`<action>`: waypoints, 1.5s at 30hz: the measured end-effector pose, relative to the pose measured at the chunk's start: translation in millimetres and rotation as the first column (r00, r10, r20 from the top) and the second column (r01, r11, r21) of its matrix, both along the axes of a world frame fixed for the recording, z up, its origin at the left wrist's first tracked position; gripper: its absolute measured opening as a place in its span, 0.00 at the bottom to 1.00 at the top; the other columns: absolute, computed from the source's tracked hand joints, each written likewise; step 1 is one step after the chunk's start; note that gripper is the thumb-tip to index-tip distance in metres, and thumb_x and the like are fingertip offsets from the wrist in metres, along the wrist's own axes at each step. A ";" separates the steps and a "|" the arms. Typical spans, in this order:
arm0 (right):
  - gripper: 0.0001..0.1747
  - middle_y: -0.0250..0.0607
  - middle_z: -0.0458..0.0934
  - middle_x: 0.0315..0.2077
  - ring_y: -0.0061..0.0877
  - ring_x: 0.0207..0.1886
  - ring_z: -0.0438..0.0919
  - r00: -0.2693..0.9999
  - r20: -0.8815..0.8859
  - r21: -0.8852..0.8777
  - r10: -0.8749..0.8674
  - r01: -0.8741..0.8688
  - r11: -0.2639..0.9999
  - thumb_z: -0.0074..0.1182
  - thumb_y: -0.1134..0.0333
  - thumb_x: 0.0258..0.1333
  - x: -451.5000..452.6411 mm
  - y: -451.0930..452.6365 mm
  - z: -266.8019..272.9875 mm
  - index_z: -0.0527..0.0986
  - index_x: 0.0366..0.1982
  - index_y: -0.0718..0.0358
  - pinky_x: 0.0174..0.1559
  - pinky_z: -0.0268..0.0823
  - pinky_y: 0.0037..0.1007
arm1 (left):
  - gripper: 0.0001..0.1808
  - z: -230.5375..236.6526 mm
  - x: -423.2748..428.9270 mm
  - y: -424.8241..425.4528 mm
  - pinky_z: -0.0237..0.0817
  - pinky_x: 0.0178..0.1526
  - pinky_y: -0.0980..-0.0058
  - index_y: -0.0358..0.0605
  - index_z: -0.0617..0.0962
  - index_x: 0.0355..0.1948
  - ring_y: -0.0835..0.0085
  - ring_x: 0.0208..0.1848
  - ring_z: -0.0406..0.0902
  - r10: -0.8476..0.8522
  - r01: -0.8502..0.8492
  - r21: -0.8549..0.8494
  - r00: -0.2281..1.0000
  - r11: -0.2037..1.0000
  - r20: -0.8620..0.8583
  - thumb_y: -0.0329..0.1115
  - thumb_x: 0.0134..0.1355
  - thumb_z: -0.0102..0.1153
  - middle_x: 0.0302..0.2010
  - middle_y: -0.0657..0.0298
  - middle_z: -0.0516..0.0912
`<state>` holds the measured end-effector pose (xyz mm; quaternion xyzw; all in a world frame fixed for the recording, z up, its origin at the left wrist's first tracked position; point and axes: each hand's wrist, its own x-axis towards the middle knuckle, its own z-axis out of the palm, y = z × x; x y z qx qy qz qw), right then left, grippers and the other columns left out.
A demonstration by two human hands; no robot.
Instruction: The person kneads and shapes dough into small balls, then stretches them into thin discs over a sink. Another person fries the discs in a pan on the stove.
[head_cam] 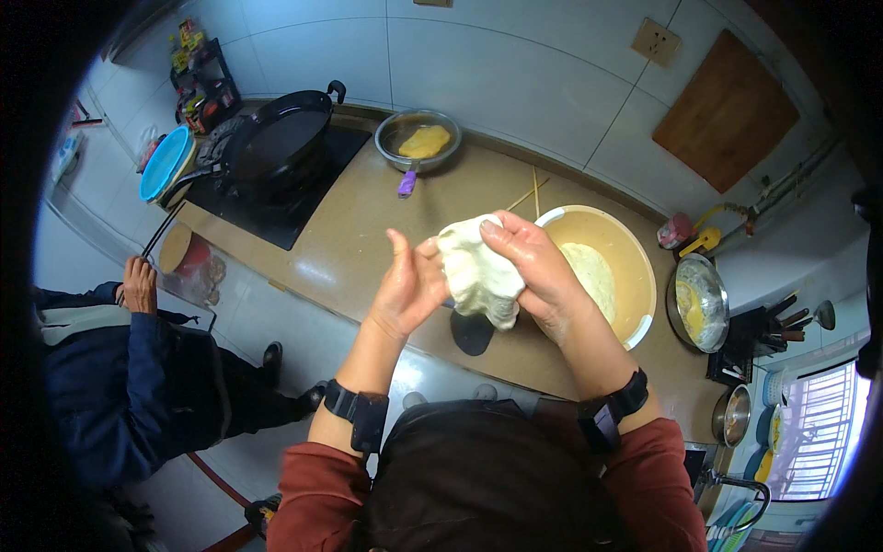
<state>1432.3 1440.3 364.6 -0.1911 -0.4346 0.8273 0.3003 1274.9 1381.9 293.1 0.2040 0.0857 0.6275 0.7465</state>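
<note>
A soft, pale lump of dough (479, 272) hangs between my two hands above the counter. My right hand (534, 259) grips its right side, thumb on top. My left hand (414, 279) supports the left edge with its fingers, partly hidden behind the dough, while its thumb points up and away. To the right, partly behind my right forearm, is a cream plastic basin (638, 265) with more dough (590, 276) in it. A dark round object (472, 334) lies on the counter below the held dough.
A sieve with a purple handle (407, 183) rests over a bowl, holding a yellow piece (424, 143). Chopsticks (536, 193) lie by the basin. A black wok (279, 138) sits on the stove at left. Another person's hand (140, 286) holds dark chopsticks there. A metal bowl (721, 303) stands right.
</note>
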 end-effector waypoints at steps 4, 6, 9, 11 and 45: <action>0.11 0.35 0.75 0.39 0.20 0.44 0.75 0.998 -0.025 -0.090 0.051 -0.053 0.995 0.46 0.67 0.61 -7.9 9.2 8.9 0.69 0.44 0.63 0.45 0.68 0.24 | 0.42 -17.1 2.2 -7.3 0.53 0.63 0.64 0.36 0.68 0.56 0.66 0.58 0.68 -0.179 0.208 0.046 0.920 0.977 -0.348 0.63 0.53 0.54 0.56 0.57 0.72; 0.11 0.37 0.75 0.40 0.22 0.45 0.74 0.999 -0.028 -0.121 -0.036 0.032 0.992 0.46 0.67 0.62 -2.0 13.7 7.4 0.68 0.44 0.64 0.48 0.68 0.26 | 0.31 -22.7 1.5 -11.3 0.55 0.61 0.67 0.37 0.71 0.53 0.71 0.56 0.69 -0.099 0.105 -0.007 0.910 0.994 -0.404 0.49 0.56 0.59 0.53 0.61 0.75; 0.12 0.41 0.74 0.42 0.28 0.48 0.74 0.980 -0.025 -0.174 -0.197 0.189 0.966 0.44 0.69 0.62 14.7 14.1 -10.9 0.67 0.46 0.65 0.53 0.67 0.31 | 0.22 -20.2 -7.1 -9.7 0.61 0.56 0.71 0.40 0.74 0.49 0.74 0.50 0.73 0.131 -0.146 0.000 0.887 0.989 -0.442 0.45 0.61 0.55 0.46 0.62 0.78; 0.12 0.42 0.74 0.43 0.29 0.49 0.74 0.950 -0.010 -0.232 -0.311 0.301 0.925 0.43 0.70 0.62 24.6 8.2 -34.0 0.67 0.46 0.66 0.53 0.67 0.32 | 0.18 -10.6 -17.5 -3.5 0.64 0.50 0.75 0.42 0.75 0.45 0.76 0.44 0.75 0.231 -0.258 0.021 0.821 0.966 -0.521 0.46 0.63 0.52 0.41 0.64 0.79; 0.28 0.39 0.77 0.36 0.21 0.38 0.76 0.797 0.451 0.405 0.402 -0.583 0.704 0.59 0.52 0.51 -141.7 85.2 64.9 0.71 0.44 0.70 0.41 0.69 0.23 | 0.19 129.1 -158.0 69.2 0.57 0.26 0.81 0.38 0.75 0.24 0.84 0.24 0.61 0.614 0.010 0.619 -0.144 0.785 -0.776 0.45 0.62 0.54 0.18 0.69 0.67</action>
